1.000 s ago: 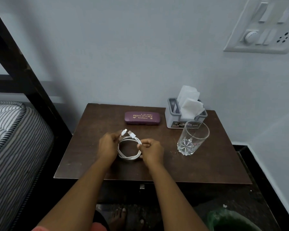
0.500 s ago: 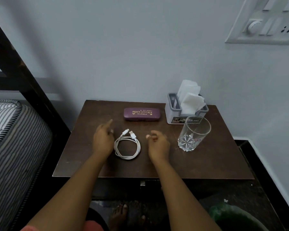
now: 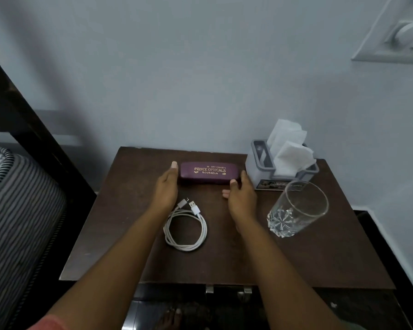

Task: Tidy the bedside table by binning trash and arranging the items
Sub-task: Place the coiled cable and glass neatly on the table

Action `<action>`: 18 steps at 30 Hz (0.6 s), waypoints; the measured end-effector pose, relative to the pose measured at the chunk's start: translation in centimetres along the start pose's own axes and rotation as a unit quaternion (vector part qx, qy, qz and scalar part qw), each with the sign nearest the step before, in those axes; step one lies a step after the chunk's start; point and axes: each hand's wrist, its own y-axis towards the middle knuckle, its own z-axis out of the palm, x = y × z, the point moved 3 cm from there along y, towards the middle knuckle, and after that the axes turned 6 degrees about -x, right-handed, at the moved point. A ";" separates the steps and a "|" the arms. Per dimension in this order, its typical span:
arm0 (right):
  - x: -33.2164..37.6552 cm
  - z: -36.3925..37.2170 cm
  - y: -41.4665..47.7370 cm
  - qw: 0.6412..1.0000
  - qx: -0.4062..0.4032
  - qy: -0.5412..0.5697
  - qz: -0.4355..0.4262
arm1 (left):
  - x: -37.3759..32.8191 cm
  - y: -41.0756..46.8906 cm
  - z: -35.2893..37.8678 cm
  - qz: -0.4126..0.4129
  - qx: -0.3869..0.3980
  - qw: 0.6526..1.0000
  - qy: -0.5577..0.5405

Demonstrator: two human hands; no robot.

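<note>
Both hands have left the coiled cable (image 3: 186, 228) — left hand (image 3: 165, 189) and right hand (image 3: 240, 195), grips wide, bracket the spectacle case (image 3: 206, 173) at centre frame; straightening it likely comes next.

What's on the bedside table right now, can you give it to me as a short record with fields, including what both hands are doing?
surface: dark wooden bedside table
spectacle case: purple case with gold lettering, lying flat near the wall
left hand: open left hand at the case's left end
right hand: open right hand at the case's right end
cable: white cable coiled, lying free between the forearms
glass: clear glass upright, right of the right hand
tissue holder: grey holder with white tissues, back right corner
</note>
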 end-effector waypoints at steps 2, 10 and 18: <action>0.1 0.2 0.3 1.000 0.003 0.005 0.002 | 0.0 0.5 0.2 0.000 0.002 1.000 0.003; 0.6 2.1 -0.8 0.999 0.026 0.029 0.002 | 0.0 1.5 -1.3 -0.005 -0.052 0.998 -0.040; 1.0 3.3 -1.3 0.999 0.050 -0.007 -0.012 | 0.7 1.5 -2.9 -0.021 -0.092 0.995 -0.010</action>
